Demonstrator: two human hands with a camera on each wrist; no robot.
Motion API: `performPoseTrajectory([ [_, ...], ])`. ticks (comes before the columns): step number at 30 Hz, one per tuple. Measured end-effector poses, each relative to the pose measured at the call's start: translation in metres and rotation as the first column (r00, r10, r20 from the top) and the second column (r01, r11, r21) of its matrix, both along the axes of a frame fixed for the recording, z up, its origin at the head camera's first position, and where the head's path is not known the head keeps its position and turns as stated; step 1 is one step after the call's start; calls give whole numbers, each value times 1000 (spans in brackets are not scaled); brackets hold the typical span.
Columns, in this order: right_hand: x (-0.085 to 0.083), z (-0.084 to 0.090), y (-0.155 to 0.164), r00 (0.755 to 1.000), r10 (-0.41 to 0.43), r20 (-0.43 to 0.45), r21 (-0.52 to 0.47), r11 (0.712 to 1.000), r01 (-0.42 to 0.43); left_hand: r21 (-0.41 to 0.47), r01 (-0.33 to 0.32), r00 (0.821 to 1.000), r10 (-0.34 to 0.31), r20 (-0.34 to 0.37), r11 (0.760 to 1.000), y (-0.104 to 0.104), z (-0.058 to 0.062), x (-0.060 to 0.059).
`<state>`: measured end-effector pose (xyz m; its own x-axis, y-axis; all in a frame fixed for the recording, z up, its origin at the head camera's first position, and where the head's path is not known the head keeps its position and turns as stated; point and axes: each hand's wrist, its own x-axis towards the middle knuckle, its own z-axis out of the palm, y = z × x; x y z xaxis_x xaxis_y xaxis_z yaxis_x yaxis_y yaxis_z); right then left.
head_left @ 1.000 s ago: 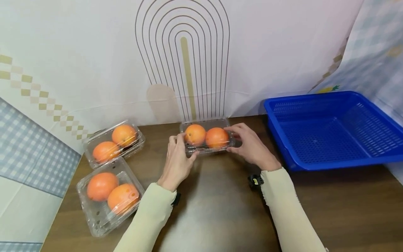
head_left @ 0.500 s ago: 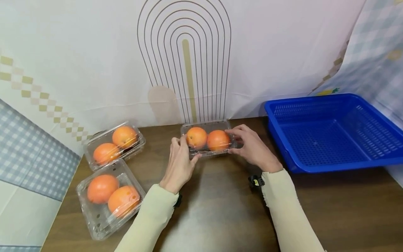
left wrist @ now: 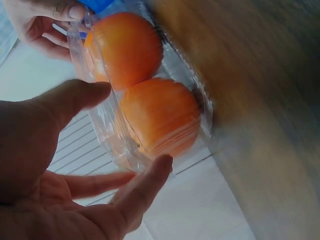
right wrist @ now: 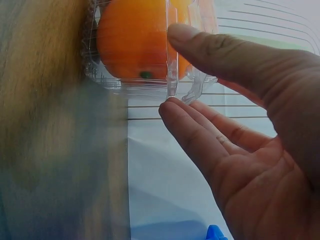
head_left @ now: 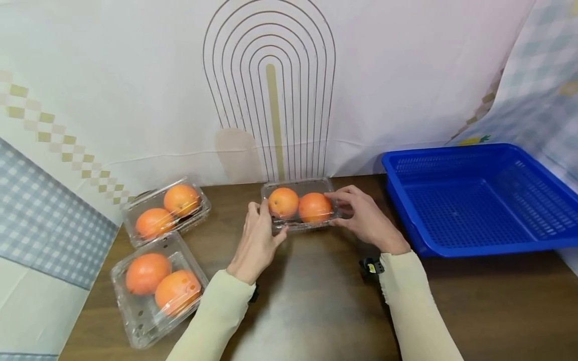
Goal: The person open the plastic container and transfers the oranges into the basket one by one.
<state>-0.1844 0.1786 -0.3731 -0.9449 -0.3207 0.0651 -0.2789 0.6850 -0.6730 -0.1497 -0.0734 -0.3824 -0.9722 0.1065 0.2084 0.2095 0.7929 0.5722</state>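
A clear plastic clamshell box (head_left: 298, 226) with two oranges (head_left: 283, 202) inside sits at the back of the table, against the wall. My left hand (head_left: 256, 243) grips its left end; in the left wrist view the thumb (left wrist: 82, 95) lies along the rim and the fingertips (left wrist: 162, 167) touch the end corner. On the right end, my right hand (head_left: 366, 220) pinches the rim, its thumb (right wrist: 200, 42) on the lid side and its fingers at the corner. The lid looks down over the fruit.
Two more clamshell boxes with oranges stand at the left, one behind (head_left: 198, 213) and one in front (head_left: 128, 321). A blue plastic basket (head_left: 402, 210) stands at the right. Patterned cloth (head_left: 384, 75) covers the wall behind the wooden table (head_left: 311, 311).
The head view has tilted up a little, so everything sits slightly lower in it. Both hands stay on the ends of the box, which has hardly moved on the table.
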Motion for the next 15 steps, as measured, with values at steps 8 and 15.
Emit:
performPoseTrajectory([
  [8,2,-2,6,1000,17,-20,10,1000,-17,-25,13,995,-15,-94,1000,1,-6,1],
  [15,1,0,3,998,52,-41,6,999,-52,-27,-30,997,28,-75,999,-3,-3,-1],
])
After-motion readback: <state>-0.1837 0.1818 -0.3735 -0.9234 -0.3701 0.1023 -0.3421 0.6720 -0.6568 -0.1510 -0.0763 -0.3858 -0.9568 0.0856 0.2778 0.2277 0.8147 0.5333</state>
